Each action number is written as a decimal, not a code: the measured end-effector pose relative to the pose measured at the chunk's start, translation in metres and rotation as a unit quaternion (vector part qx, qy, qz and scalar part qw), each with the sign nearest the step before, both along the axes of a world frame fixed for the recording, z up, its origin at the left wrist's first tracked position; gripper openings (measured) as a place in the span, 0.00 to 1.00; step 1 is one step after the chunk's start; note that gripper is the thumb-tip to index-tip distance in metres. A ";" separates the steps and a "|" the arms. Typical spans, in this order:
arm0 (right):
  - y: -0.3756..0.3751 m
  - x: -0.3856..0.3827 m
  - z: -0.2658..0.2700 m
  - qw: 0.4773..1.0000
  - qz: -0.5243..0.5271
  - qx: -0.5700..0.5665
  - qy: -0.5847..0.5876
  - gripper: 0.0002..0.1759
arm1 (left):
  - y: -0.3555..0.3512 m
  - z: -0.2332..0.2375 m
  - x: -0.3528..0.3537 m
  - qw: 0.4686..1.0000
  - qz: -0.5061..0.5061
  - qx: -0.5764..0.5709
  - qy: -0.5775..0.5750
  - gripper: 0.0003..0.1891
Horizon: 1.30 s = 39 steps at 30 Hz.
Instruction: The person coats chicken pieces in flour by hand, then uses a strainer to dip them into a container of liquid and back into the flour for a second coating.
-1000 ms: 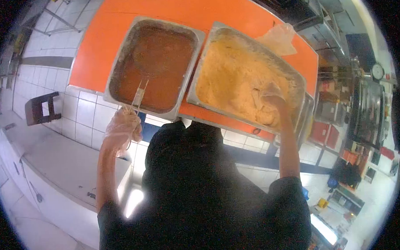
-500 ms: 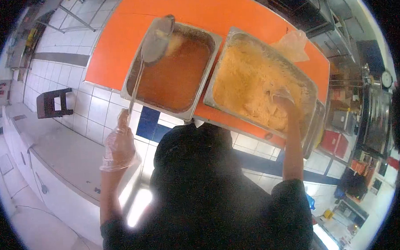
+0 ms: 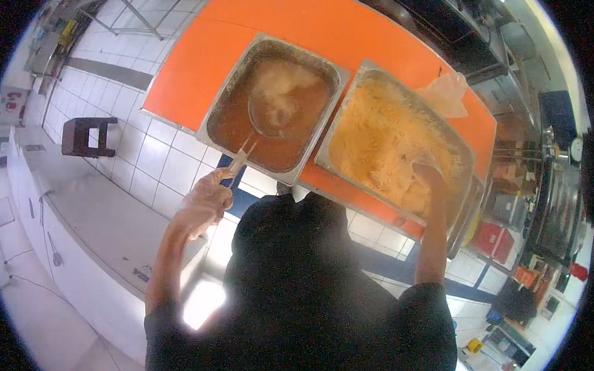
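Observation:
My left hand, in a clear plastic glove, is closed around the handle of a round strainer. The strainer's bowl is down in the reddish-brown liquid of a deep metal pan, with pale, cloudy stuff in and beyond it. To the right, a second metal pan holds an orange-yellow powdery breading. My right hand reaches into this breading near the pan's right side, its fingers partly hidden in it and blurred.
Both pans stand on an orange table. A crumpled clear plastic bag lies behind the breading pan. A dark stool stands on the white tiled floor to the left, by a long white counter. Shelving with kitchen goods is at right.
My left hand has brought the strainer down from above the left pan into the liquid, where pale stuff now shows. My right hand stays in the breading.

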State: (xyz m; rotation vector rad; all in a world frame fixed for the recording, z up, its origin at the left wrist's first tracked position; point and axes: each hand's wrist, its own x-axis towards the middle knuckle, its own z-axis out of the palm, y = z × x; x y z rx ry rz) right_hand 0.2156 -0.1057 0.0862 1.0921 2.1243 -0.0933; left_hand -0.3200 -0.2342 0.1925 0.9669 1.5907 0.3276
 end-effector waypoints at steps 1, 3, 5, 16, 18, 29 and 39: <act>-0.001 0.006 -0.009 1.000 -0.004 0.000 0.000 0.09 | 0.001 0.009 0.002 0.999 -0.014 0.007 0.041 0.25; -0.011 0.021 -0.028 0.991 -0.085 0.027 0.097 0.09 | -0.008 0.001 -0.001 0.979 -0.089 0.094 0.156 0.26; -0.020 0.029 -0.032 0.979 -0.141 0.048 0.139 0.09 | -0.017 -0.002 -0.001 0.935 -0.161 0.181 0.260 0.26; -0.034 0.015 0.051 0.874 -0.323 0.183 0.313 0.10 | -0.045 -0.010 0.003 0.870 -0.119 0.388 0.280 0.24; -0.030 0.009 0.071 0.854 -0.325 0.201 0.351 0.10 | -0.045 -0.007 0.008 0.953 0.005 0.279 0.120 0.24; 0.072 -0.181 0.130 0.790 -0.142 0.063 0.593 0.11 | -0.042 -0.003 0.003 0.998 0.003 0.068 0.014 0.22; 0.097 -0.333 0.050 0.761 0.053 -0.025 0.646 0.12 | -0.053 -0.025 0.006 0.884 0.282 -0.003 -0.373 0.24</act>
